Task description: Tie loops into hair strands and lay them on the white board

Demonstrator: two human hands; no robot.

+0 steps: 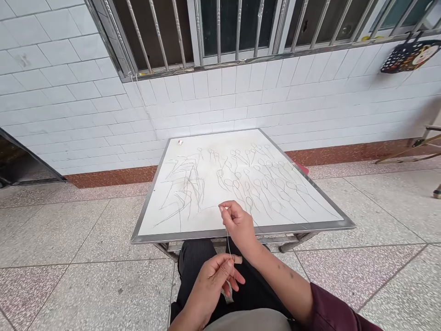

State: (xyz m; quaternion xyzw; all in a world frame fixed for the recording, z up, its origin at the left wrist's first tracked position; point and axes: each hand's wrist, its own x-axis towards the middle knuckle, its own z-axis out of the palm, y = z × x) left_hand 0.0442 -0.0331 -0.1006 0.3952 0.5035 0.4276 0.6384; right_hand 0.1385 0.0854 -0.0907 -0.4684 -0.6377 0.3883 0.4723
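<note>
The wall tiles are smooth, glazed ceramic with a soft gloss, and the window bars are shiny, polished metal. The tabletop is smooth with a low sheen, edged by a dull metal rim. The floor is speckled terrazzo, fairly matt. Trousers and sleeve are matt cloth. The taut strand looks like smooth metal wire, though it is too fine to be sure.
</note>
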